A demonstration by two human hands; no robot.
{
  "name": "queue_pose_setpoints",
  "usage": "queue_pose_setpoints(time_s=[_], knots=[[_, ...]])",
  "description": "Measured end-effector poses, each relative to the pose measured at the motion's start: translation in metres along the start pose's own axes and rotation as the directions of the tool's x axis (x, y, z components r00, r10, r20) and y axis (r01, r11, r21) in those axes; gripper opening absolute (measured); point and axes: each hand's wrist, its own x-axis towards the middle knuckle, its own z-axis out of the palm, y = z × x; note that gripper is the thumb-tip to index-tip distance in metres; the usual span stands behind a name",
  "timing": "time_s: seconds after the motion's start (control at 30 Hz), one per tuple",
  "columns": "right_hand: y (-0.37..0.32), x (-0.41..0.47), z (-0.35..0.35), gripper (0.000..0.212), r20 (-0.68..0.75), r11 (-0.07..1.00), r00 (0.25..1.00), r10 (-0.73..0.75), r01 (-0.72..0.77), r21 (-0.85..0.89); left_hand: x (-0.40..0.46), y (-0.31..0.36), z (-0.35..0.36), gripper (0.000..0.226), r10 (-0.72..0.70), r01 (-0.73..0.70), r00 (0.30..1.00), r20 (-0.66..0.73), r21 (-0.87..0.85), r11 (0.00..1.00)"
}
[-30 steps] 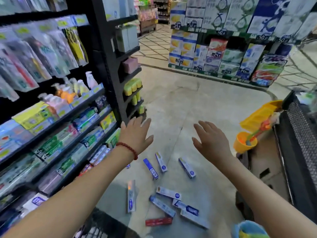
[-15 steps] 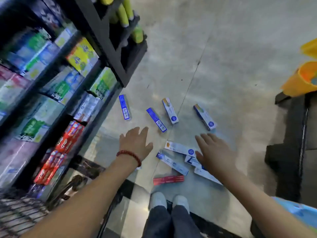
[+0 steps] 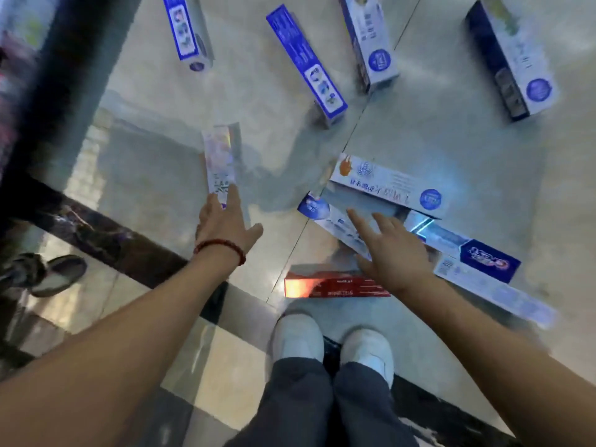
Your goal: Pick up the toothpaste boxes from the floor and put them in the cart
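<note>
I've dropped both hands low: open left hand [image 3: 225, 221] touches the iridescent box [image 3: 221, 159], lengthwise ahead; open right hand [image 3: 392, 250] over the pile.

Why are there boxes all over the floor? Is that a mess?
Yes. Toothpaste boxes lie scattered on the shop floor, pointing every way, some overlapping near the right hand. A red box sits by the shoes.

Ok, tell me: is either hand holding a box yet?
No: both the left hand and the right hand reach with straight, open fingers toward boxes lying on the floor.
</note>
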Motion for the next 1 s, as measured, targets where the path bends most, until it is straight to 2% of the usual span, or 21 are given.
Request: queue_pose_setpoints(time_s=[0.13,0.27,0.33,0.4,0.47,0.6,0.73,0.87,1.0], knots=[[0.008,0.033,0.044,0.091,0.074,0.991,0.997,-0.011,0.021,-0.134,0.045,-0.005,0.027,0.094,-0.061,0.061,0.998,-0.032,0.000,0.998],[0.011,0.042,0.075,0.100,-0.058,0.989,0.996,-0.066,0.057,-0.138,0.074,-0.004,0.040,0.102,-0.174,0.171,0.984,-0.041,-0.067,0.983],[0.012,0.040,0.080,0.103,-0.075,0.989,0.995,-0.071,0.061,-0.136,0.082,-0.005,0.044,0.103,-0.197,0.189,0.977,-0.086,-0.089,0.978],[0.010,0.040,0.073,0.106,-0.029,0.993,0.999,-0.040,0.037,-0.114,0.086,-0.010,0.045,0.100,-0.191,0.177,0.976,-0.102,-0.134,0.975],[0.009,0.041,0.060,0.099,0.011,0.997,0.999,-0.036,0.037,-0.066,0.083,-0.016,0.040,0.098,-0.175,0.157,0.983,-0.061,-0.220,0.963],[-0.008,0.047,0.016,0.085,-0.080,0.990,0.996,0.039,-0.027,0.138,0.053,-0.015,0.020,0.102,-0.007,-0.007,0.999,-0.049,-0.285,0.958],[-0.032,0.044,-0.041,0.080,-0.083,0.935,0.995,0.056,-0.023,0.355,0.012,0.001,-0.010,0.109,0.098,-0.114,0.993,-0.060,-0.500,0.858],[-0.053,0.022,-0.108,0.081,-0.152,0.878,0.988,0.035,0.042,0.477,-0.033,0.019,-0.058,0.110,0.079,-0.132,0.991,-0.107,-0.706,0.696],[-0.062,-0.009,-0.171,0.087,-0.186,0.815,0.981,0.058,0.061,0.576,-0.080,0.041,-0.118,0.104,0.110,-0.234,0.972,-0.208,-0.793,0.563]])
